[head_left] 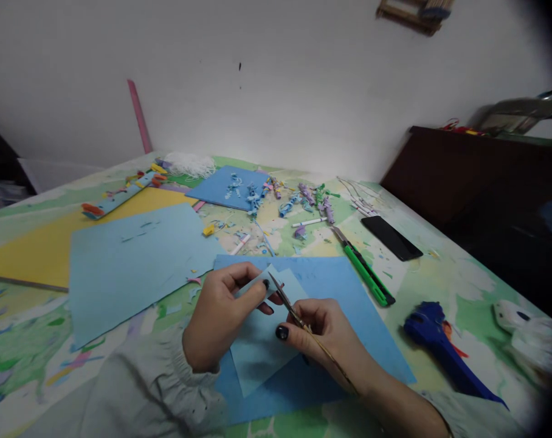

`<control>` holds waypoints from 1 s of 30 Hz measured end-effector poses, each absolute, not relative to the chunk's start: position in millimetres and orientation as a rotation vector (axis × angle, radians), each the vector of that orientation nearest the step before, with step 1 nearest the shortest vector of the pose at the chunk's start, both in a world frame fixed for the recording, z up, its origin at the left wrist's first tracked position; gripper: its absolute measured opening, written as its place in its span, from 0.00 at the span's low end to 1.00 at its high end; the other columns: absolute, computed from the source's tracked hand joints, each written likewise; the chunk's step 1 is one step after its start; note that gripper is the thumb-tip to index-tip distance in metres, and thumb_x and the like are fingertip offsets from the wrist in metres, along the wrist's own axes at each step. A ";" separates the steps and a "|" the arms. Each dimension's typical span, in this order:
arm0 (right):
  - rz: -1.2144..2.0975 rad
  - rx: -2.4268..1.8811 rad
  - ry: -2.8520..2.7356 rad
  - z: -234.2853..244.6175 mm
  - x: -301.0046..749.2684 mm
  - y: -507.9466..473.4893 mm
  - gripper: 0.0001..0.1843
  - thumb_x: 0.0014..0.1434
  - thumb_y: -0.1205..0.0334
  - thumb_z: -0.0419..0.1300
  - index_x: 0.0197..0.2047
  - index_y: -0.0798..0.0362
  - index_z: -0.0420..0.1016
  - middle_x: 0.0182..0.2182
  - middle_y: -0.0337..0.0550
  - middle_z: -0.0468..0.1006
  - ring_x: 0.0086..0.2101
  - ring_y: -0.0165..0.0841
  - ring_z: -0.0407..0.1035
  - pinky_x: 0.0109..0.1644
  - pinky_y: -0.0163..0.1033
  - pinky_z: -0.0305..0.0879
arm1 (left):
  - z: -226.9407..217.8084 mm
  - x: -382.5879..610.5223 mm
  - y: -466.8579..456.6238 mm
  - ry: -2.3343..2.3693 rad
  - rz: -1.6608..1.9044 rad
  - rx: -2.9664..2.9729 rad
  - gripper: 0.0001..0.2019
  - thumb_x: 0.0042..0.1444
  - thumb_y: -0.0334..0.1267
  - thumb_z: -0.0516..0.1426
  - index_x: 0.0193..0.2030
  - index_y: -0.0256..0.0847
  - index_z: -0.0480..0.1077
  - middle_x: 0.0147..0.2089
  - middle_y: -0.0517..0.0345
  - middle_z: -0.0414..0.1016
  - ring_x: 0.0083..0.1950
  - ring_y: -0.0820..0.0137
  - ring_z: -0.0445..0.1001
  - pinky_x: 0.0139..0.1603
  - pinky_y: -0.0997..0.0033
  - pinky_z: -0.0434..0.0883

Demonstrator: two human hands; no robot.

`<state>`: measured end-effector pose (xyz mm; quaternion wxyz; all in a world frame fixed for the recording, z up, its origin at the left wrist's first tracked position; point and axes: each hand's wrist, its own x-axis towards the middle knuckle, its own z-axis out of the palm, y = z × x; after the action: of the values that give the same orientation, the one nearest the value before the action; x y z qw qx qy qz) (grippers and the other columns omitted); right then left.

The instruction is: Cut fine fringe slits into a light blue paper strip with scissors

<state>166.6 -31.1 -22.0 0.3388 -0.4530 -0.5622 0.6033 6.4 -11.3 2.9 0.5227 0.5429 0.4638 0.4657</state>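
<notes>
Scissors [284, 297] are gripped in the right hand [328, 333], their opening hard to tell. Over the pale sheet [261, 359], a piece [270, 273] is pinched in the left hand [228, 311]; it is best kept taut and fed slowly. Beyond, a cutter [366, 274] is seen.

Metal scissors [284, 296] with a faint sheen, smooth matt pale-blue paper [261, 277], green plastic cutter [365, 272] — metal blade [338, 235], blue plastic glue gun [445, 354], wrinkled cloth sleeve [162, 389]
</notes>
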 end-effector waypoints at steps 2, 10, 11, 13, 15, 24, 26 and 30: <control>1.569 -1.180 -1.454 -21.6 166.5 -31.4 0.21 0.44 0.52 0.66 0.19 0.56 0.60 0.14 0.29 0.51 0.16 0.21 0.45 0.18 0.30 0.39 | 3.9 6.6 -11.2 1.127 1.105 1.323 0.06 0.50 0.29 0.55 0.23 0.35 0.70 0.24 0.58 0.76 0.23 0.75 0.72 0.26 0.77 0.70; 1.571 -1.210 -1.423 -17.6 164.5 -32.3 0.22 0.42 0.52 0.67 0.18 0.56 0.60 0.13 0.28 0.51 0.16 0.20 0.45 0.18 0.30 0.38 | 2.9 6.0 -12.0 1.128 1.079 1.360 0.06 0.49 0.30 0.55 0.23 0.35 0.69 0.24 0.59 0.76 0.23 0.73 0.72 0.27 0.75 0.70; 1.567 -1.208 -1.423 -17.5 164.1 -32.1 0.22 0.41 0.52 0.67 0.18 0.56 0.60 0.13 0.28 0.52 0.16 0.20 0.45 0.18 0.30 0.38 | 2.5 6.0 -12.1 1.128 1.080 1.365 0.06 0.49 0.30 0.55 0.24 0.35 0.70 0.23 0.59 0.75 0.23 0.73 0.72 0.27 0.75 0.70; 1.574 -1.206 -1.409 -17.8 163.4 -31.9 0.22 0.41 0.52 0.67 0.18 0.56 0.60 0.13 0.28 0.52 0.16 0.20 0.45 0.18 0.30 0.38 | 2.1 6.0 -12.0 1.125 1.082 1.365 0.06 0.49 0.30 0.55 0.24 0.35 0.70 0.23 0.59 0.75 0.23 0.73 0.72 0.27 0.75 0.70; 1.589 -1.196 -1.398 -18.4 163.4 -31.9 0.21 0.41 0.53 0.68 0.18 0.56 0.60 0.12 0.28 0.52 0.16 0.20 0.44 0.18 0.30 0.38 | 2.0 6.0 -11.7 1.123 1.078 1.362 0.06 0.50 0.30 0.55 0.24 0.35 0.70 0.22 0.60 0.75 0.23 0.73 0.72 0.27 0.76 0.69; 1.564 -1.229 -1.422 -23.7 165.7 -29.4 0.21 0.41 0.53 0.68 0.18 0.56 0.60 0.12 0.28 0.52 0.15 0.20 0.46 0.17 0.29 0.39 | 1.1 6.1 -11.5 1.114 1.083 1.362 0.06 0.50 0.30 0.55 0.25 0.35 0.71 0.23 0.60 0.75 0.24 0.74 0.72 0.27 0.77 0.69; 1.559 -1.248 -1.435 -24.5 166.0 -29.3 0.21 0.41 0.53 0.68 0.18 0.56 0.60 0.12 0.28 0.53 0.15 0.20 0.46 0.17 0.29 0.40 | 1.2 6.1 -11.7 1.112 1.084 1.357 0.07 0.51 0.30 0.55 0.25 0.36 0.71 0.24 0.60 0.75 0.24 0.75 0.72 0.27 0.77 0.69; 1.539 -1.266 -1.447 -24.0 165.7 -30.2 0.22 0.40 0.52 0.68 0.18 0.56 0.60 0.12 0.28 0.52 0.15 0.20 0.46 0.17 0.29 0.40 | 1.6 6.1 -11.8 1.106 1.082 1.346 0.07 0.51 0.31 0.55 0.24 0.36 0.70 0.25 0.60 0.76 0.23 0.75 0.72 0.26 0.77 0.69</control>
<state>165.7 -30.2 -24.0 0.3329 -0.4846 -0.5540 0.5894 6.1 -11.8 1.6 0.5189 0.5610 0.4611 0.4510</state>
